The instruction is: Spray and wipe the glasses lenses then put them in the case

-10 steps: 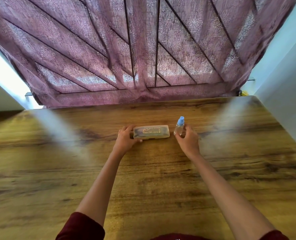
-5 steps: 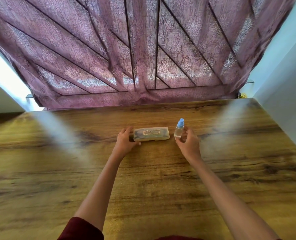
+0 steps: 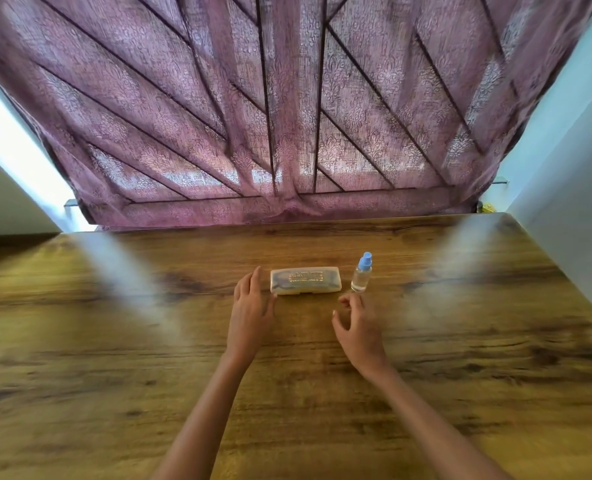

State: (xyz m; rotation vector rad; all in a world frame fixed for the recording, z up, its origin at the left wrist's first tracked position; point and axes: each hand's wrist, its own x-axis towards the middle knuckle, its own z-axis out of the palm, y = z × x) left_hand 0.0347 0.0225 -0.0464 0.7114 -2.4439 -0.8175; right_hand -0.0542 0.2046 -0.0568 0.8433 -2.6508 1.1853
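Head view. The wooden bench ran wide across the frame, its far edge under a purple patterned curtain that hung across the whole back. Pale walls stood at both sides.

The glasses case lay flat on the bench past my hands, long side facing me, lid closed. It was translucent and pale, with gold lettering on top too small to read. A darker shape showed faintly through the lid; I could not tell for certain that it was the glasses.

The spray bottle stood upright just beside the right end of the case, apart from it. Clear body, blue cap on.

My left hand lay palm down, fingers straight and together, at the left end of the case. The fingertips were beside the case's near left corner; whether they touched it I could not tell. It held nothing.

My right hand was over the bench, nearer to me than the bottle and clear of it. Its fingers were loosely curled with thumb and forefinger apart, empty. Both forearms were bare and reached in from the bottom edge.
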